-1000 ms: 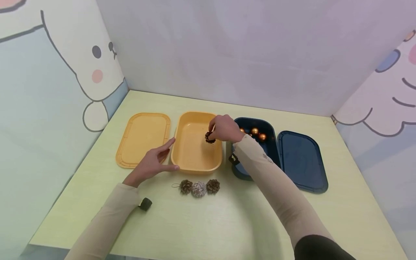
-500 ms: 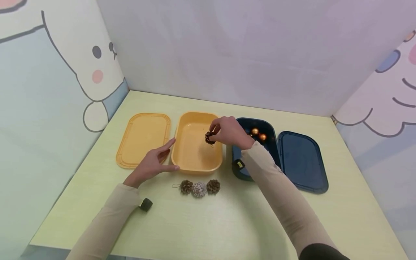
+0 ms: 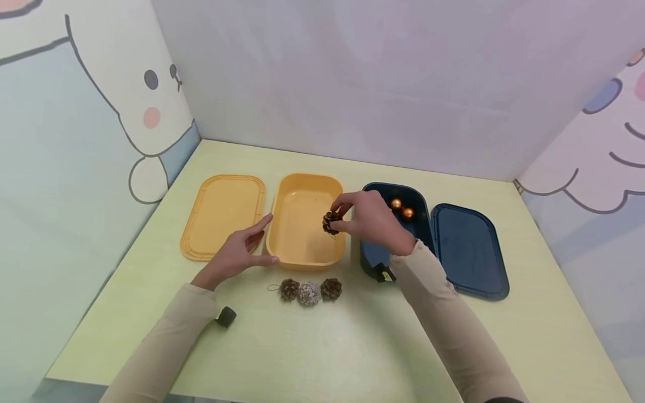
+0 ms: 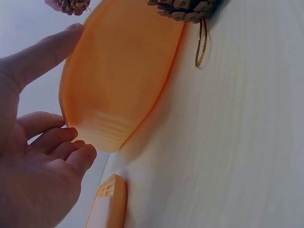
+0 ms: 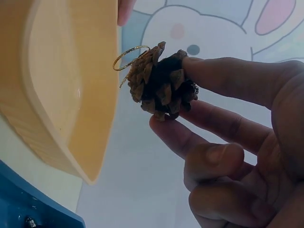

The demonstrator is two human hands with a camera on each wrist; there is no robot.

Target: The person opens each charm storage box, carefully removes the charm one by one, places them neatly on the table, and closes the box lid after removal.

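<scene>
My right hand (image 3: pixel 374 219) pinches a brown pine cone (image 3: pixel 331 219) between thumb and fingertips, over the right side of a yellow box (image 3: pixel 304 265). In the right wrist view a gold loop of string (image 5: pixel 130 57) sticks out from this pine cone. My left hand (image 3: pixel 233 255) rests at the box's near left corner, thumb at the front rim and straight index finger along the left side. Just in front of the box lie two brown pine cones (image 3: pixel 331 289) and, between them, a whitish one (image 3: pixel 309 294).
Left of the box lies a flat yellow lid (image 3: pixel 221 215). A dark blue box (image 3: pixel 375 271) with shiny copper-coloured balls (image 3: pixel 407 212) stands on the right, partly hidden by my right arm. Beyond it lies a dark blue lid (image 3: pixel 471 249). Walls border the table (image 3: pixel 312 352).
My right hand has shifted slightly toward me and to the right, carrying the pine cone, and its wrist has swung outward. The left hand has stayed at the yellow box.
</scene>
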